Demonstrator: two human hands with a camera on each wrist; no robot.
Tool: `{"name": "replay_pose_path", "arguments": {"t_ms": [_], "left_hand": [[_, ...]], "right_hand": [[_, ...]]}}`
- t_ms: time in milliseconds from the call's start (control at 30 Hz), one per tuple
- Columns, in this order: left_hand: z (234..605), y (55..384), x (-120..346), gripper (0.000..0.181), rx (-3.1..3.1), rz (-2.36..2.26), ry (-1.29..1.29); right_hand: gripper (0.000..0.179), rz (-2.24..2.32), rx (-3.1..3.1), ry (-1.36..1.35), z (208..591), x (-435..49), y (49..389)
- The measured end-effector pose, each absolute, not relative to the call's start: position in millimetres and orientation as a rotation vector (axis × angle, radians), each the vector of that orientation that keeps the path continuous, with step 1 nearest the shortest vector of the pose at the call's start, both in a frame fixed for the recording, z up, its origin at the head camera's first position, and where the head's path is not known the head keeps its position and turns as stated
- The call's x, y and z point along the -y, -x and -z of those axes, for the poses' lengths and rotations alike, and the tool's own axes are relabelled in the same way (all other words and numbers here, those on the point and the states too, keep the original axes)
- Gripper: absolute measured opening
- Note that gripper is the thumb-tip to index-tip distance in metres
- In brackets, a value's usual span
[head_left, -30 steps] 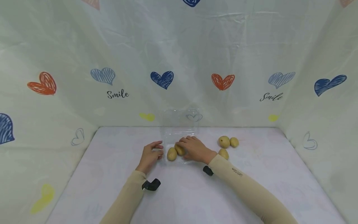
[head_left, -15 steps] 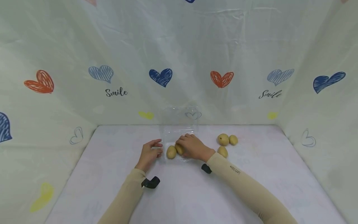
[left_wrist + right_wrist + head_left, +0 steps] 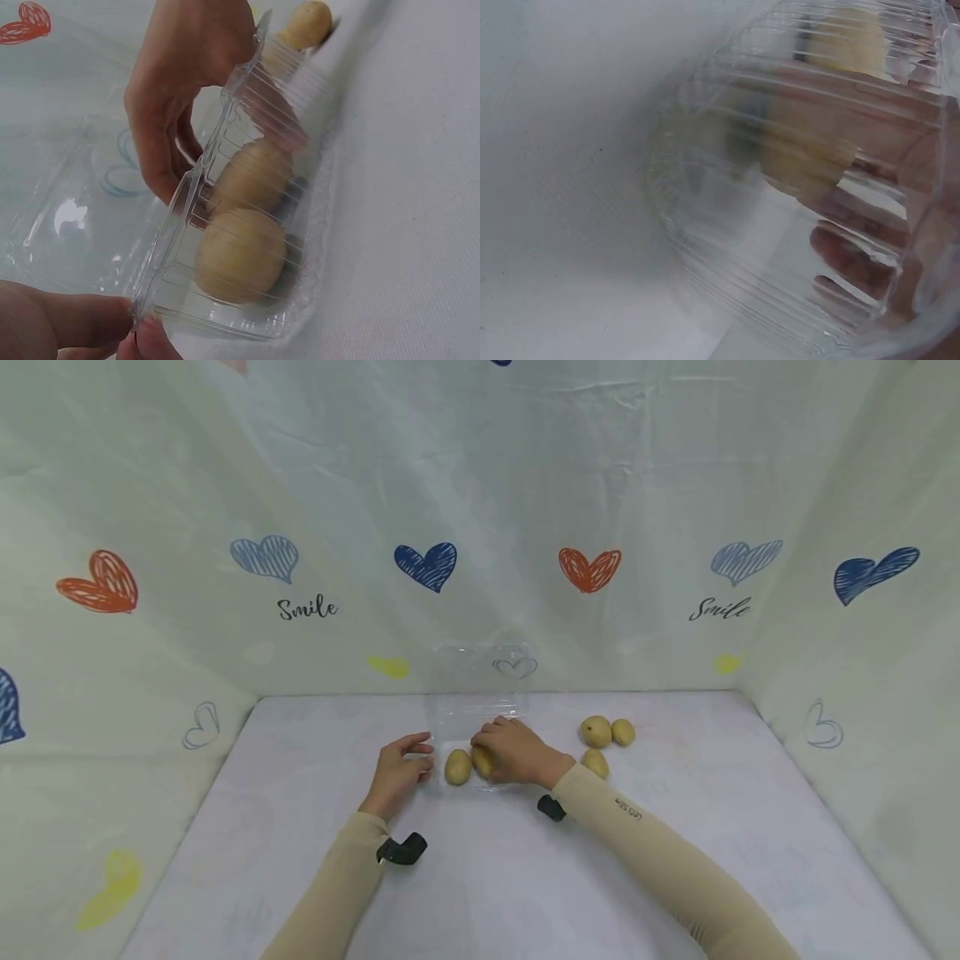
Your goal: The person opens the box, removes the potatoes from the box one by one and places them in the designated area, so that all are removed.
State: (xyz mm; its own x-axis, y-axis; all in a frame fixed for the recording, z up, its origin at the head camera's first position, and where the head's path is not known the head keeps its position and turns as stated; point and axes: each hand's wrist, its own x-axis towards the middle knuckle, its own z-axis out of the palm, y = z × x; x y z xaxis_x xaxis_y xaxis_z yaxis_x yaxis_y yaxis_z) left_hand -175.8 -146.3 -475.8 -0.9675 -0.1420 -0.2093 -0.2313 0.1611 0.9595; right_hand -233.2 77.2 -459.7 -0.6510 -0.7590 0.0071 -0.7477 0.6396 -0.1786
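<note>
A clear plastic clamshell container (image 3: pixel 307 247) sits on the table, its lid (image 3: pixel 476 681) raised at the back. My left hand (image 3: pixel 395 777) is at its left side; in the left wrist view the thumb and a finger (image 3: pixel 90 319) pinch the rim. One potato (image 3: pixel 458 767) rests inside, on the left. Reaching in from above, my right hand (image 3: pixel 517 753) grips a second potato (image 3: pixel 482 762) beside the first one. Through the ribbed wall, the right wrist view shows its fingers (image 3: pixel 851 259) around that potato (image 3: pixel 806 154).
To the right of the container lie a larger potato (image 3: pixel 596 732), a small potato (image 3: pixel 622 732) touching or close to it, and another potato (image 3: pixel 595 763) near the right wrist. A white curtain (image 3: pixel 495 485) with printed hearts stands behind the table (image 3: pixel 480 877).
The head view has shifted slightly. My right hand keeps its grip on the potato in the container, with only a small adjustment. The left hand stays at the container's left side.
</note>
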Motion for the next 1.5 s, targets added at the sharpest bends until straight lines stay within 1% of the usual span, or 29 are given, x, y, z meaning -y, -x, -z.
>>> {"name": "replay_pose_path", "arguments": {"t_ms": [367, 533, 867, 1167, 1367, 1500], "left_hand": [[477.1, 173.7, 147.3, 0.048, -2.339, -1.951, 0.377], [476.6, 173.7, 146.8, 0.049, -2.346, -1.951, 0.373], [476.8, 174.3, 146.0, 0.049, -2.351, -1.954, 0.386], [472.1, 171.3, 145.1, 0.049, -2.359, -1.954, 0.379], [472.1, 171.4, 145.4, 0.048, -2.360, -1.952, 0.378], [473.6, 171.4, 145.4, 0.049, -2.356, -1.959, 0.380]], "right_hand": [[0.059, 0.261, -2.876, 1.366, 459.3, -86.0, 232.3], [0.057, 0.328, -2.938, 1.432, 449.5, -97.1, 224.5], [0.058, 0.295, -3.054, 1.605, 439.5, -120.9, 206.2], [0.064, 0.265, -3.111, 1.550, 434.9, -143.0, 191.8], [0.067, 0.350, -3.139, 1.568, 434.0, -155.3, 184.5], [0.068, 0.401, -3.155, 1.532, 433.6, -164.6, 179.0]]}}
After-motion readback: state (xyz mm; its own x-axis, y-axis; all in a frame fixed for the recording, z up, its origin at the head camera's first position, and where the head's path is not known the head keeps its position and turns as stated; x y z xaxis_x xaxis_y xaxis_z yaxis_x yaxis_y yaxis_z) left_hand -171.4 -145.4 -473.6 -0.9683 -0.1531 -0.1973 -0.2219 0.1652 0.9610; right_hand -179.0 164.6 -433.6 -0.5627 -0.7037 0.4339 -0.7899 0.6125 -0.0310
